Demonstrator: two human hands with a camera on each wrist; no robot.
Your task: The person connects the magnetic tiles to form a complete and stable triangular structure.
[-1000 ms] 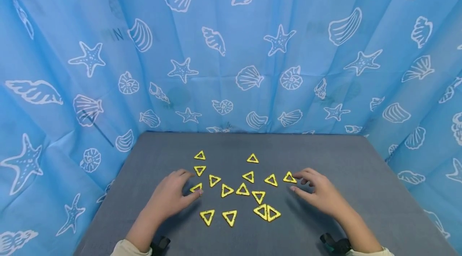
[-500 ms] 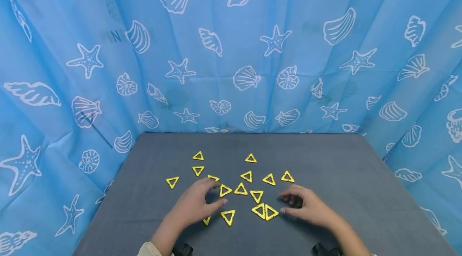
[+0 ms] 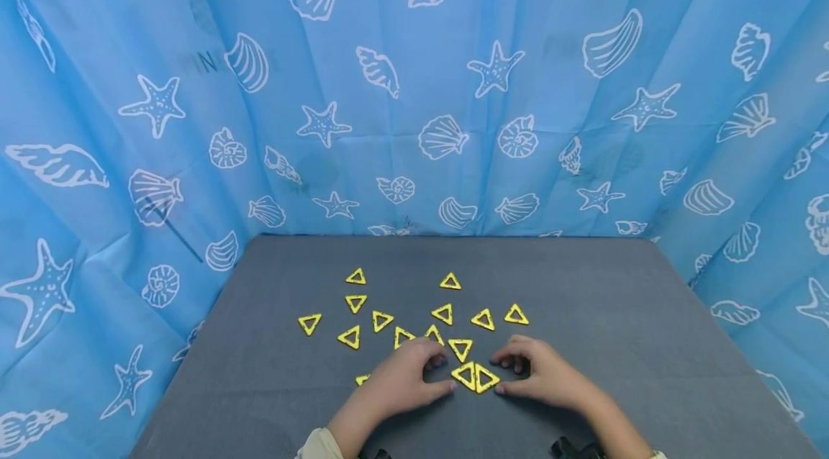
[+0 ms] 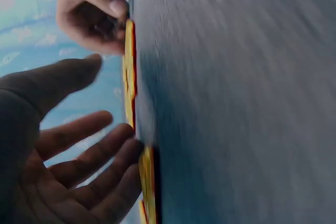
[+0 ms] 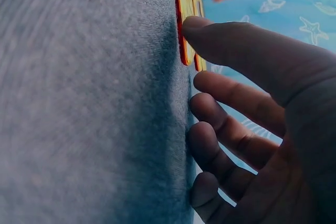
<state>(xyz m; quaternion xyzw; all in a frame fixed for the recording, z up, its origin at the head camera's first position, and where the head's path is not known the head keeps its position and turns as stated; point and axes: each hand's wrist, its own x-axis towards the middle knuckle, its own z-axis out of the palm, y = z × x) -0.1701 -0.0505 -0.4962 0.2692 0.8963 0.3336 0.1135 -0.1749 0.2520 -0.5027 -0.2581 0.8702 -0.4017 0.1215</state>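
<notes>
Two yellow hollow triangular tiles lie edge to edge on the grey table, a left one [image 3: 472,377] and a right one [image 3: 479,380], forming a diamond. My left hand [image 3: 403,383] is at the pair's left, thumb and fingers apart with a gap between them; the thumb tip is close to the left corner. My right hand [image 3: 547,375] is at the other side, its thumb tip right at the right corner and its fingers loosely bent. In the right wrist view, that thumb overlaps a yellow tile [image 5: 186,1]. Neither hand grips a tile.
Several more yellow triangles lie scattered farther back, among them one tile [image 3: 460,358] just behind the pair. The left hand partly covers a few tiles. A blue curtain [image 3: 401,85] with white shell prints hangs behind the grey table [image 3: 648,329].
My left hand has moved right across the table to the tile pair, uncovering tiles at the left. My right hand has come nearer and leftward to the pair's right corner.
</notes>
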